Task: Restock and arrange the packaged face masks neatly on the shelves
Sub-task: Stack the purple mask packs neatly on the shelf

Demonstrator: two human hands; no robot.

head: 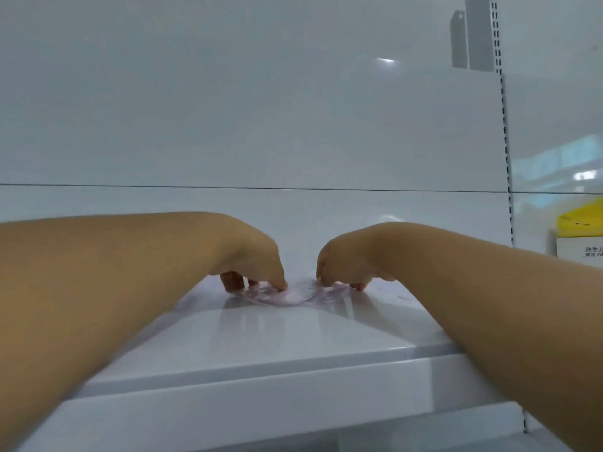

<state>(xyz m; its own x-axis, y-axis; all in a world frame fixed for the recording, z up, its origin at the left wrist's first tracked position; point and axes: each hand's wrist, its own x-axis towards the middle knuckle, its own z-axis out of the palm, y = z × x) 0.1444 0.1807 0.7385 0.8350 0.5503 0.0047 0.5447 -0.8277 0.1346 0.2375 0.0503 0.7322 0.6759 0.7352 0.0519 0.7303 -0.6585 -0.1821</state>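
The 2 hands — left hand (251, 259), right hand (342, 262) — reach deep onto the shelf (261, 340), fingertips pressing down on a flat pack (293, 293) between them, probably to set it straight. The pack looks thin, glossy, pale purple, blurred. Whether the fingers pinch it, I cannot tell.

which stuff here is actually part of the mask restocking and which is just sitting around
Part of the job:
- face mask packet, lying flat on the shelf
- left hand and right hand, fingertips down on the packet's ends
- white shelf being stocked

Just there:
- yellow and white box at the far right, untouched
- grey brackets on the upright, top right
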